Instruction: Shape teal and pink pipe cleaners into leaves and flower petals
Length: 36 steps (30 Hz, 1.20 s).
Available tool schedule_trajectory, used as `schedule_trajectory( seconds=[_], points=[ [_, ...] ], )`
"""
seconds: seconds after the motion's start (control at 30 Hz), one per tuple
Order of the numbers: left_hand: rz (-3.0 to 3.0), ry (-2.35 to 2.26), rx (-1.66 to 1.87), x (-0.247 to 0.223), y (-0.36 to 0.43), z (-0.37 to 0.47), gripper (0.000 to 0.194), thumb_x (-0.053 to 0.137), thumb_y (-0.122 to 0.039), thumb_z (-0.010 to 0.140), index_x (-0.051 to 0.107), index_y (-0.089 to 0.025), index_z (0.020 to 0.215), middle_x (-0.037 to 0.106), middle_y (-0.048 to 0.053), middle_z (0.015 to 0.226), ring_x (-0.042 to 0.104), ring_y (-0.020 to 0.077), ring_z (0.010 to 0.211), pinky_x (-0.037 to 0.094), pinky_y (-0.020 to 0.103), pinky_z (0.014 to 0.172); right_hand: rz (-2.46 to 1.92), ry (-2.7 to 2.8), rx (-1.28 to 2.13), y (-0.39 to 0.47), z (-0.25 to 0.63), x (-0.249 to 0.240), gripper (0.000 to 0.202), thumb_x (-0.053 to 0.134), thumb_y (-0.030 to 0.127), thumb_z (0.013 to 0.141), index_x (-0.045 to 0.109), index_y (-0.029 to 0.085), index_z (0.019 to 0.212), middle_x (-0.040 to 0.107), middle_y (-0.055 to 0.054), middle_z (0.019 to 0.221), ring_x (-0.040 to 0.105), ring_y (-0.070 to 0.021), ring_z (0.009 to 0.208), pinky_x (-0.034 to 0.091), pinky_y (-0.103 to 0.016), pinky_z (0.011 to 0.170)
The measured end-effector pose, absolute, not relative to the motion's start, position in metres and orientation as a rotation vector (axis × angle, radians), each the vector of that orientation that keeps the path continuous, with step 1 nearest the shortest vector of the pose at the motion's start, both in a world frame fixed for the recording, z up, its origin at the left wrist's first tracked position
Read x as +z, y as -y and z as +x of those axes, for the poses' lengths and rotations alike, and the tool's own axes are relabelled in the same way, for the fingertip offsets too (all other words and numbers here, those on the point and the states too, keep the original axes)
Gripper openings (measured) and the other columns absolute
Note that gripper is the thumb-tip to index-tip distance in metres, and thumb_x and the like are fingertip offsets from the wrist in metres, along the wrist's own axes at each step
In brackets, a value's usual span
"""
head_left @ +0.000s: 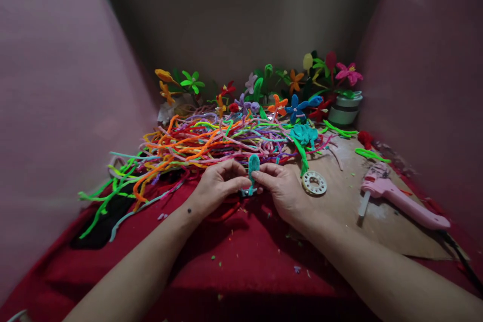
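Note:
Both hands meet over the red cloth in the middle of the head view. Between their fingertips stands a teal pipe-cleaner petal (254, 162), upright and rounded at the top. My left hand (217, 183) pinches near its lower end from the left, its thumb at the stem. On the other side, my right hand (281, 186) presses its thumb against the petal's lower right edge. Just under the fingers is a small dark thing (246, 193) with teal on it; its kind is unclear. A red curved piece (226, 213) lies below my left hand.
Behind my hands spreads a heap of coloured pipe cleaners (196, 141), with several pipe-cleaner flowers (297, 108) beyond. On the cardboard (339, 211) at right lie a pink glue gun (400, 198) and a pale holed disc (314, 182). A white pot (345, 109) stands farther back.

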<state>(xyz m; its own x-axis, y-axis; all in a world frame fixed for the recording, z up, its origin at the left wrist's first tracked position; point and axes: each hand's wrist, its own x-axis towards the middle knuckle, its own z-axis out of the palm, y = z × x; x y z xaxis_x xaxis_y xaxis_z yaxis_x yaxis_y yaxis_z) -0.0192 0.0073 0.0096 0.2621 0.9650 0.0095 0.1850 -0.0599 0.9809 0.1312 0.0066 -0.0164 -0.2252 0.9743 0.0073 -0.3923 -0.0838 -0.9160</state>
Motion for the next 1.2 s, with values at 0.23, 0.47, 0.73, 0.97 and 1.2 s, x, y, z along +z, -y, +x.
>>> schedule_trajectory(
  seconds=[0.23, 0.47, 0.73, 0.97, 1.2],
  points=[
    [1.356, -1.047, 0.981, 0.012, -0.011, -0.029, 0.025, 0.062, -0.034, 0.074, 0.061, -0.014, 0.089, 0.05, -0.004, 0.06, 0.036, 0.0032, 0.043, 0.026, 0.016, 0.041, -0.911, 1.287, 1.657, 0.005, 0.126, -0.008, 0.021, 0.061, 0.032, 0.07, 0.052, 0.016, 0.059, 0.048, 0.006, 0.042, 0.04, -0.0058, 0.036, 0.03, -0.018, 0.037],
    [1.569, -1.121, 0.849, 0.02, -0.008, -0.029, 0.019, 0.055, -0.032, 0.078, 0.054, -0.014, 0.071, 0.042, -0.006, 0.052, 0.033, 0.0045, 0.043, 0.024, 0.017, 0.041, -0.896, 1.246, 1.745, 0.007, 0.126, -0.013, 0.02, 0.061, 0.032, 0.07, 0.054, 0.016, 0.063, 0.05, 0.005, 0.043, 0.041, -0.0053, 0.034, 0.032, -0.017, 0.034],
    [2.308, -1.219, 0.659, 0.027, -0.01, -0.032, 0.019, 0.045, -0.025, 0.083, 0.052, -0.016, 0.069, 0.052, 0.001, 0.066, 0.045, 0.0112, 0.062, 0.034, 0.022, 0.058, -0.983, 1.289, 1.722, 0.009, 0.126, -0.013, 0.017, 0.066, 0.03, 0.066, 0.058, 0.014, 0.067, 0.052, 0.005, 0.05, 0.044, -0.0054, 0.038, 0.036, -0.018, 0.037],
    [2.409, -1.129, 0.598, 0.03, -0.016, -0.034, 0.016, 0.045, -0.024, 0.083, 0.052, -0.016, 0.07, 0.051, 0.0, 0.066, 0.044, 0.0107, 0.061, 0.032, 0.021, 0.057, -0.992, 1.333, 1.631, 0.009, 0.13, -0.013, 0.017, 0.064, 0.031, 0.07, 0.059, 0.015, 0.068, 0.05, 0.006, 0.047, 0.042, -0.0044, 0.038, 0.033, -0.017, 0.038],
    [2.201, -1.098, 0.691, 0.021, -0.009, -0.033, 0.016, 0.048, -0.028, 0.083, 0.054, -0.017, 0.072, 0.048, -0.003, 0.059, 0.041, 0.0082, 0.054, 0.032, 0.018, 0.052, -0.986, 1.313, 1.579, 0.007, 0.13, -0.015, 0.018, 0.063, 0.033, 0.072, 0.06, 0.015, 0.068, 0.052, 0.005, 0.05, 0.042, -0.0048, 0.04, 0.031, -0.017, 0.038]
  ],
)
